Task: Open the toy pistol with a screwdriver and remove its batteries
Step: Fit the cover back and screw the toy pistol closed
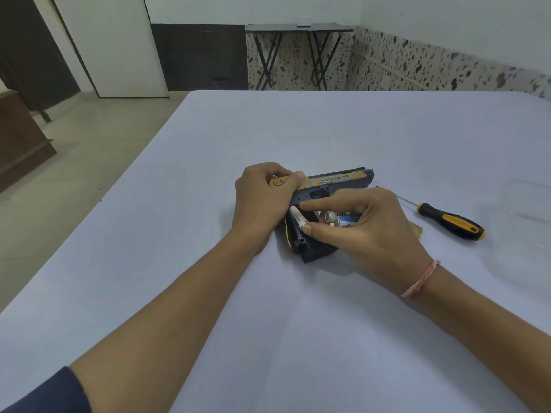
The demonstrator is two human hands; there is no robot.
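A black and gold toy pistol (337, 181) lies on its side in the middle of the table, grip toward me. My left hand (262, 201) grips its rear end. My right hand (366, 231) pinches a white battery (298, 217) between forefinger and thumb at the open grip. Two more batteries (340, 219) with blue and white labels are tucked under the fingers of that same hand. A screwdriver (447, 220) with a black and yellow handle lies on the table to the right of the pistol.
The table (298, 323) is covered with a pale blue cloth; its left edge runs diagonally from near left to far middle. A tan piece (417, 229), partly hidden, peeks out behind my right hand. A folding table (298, 28) stands at the far wall.
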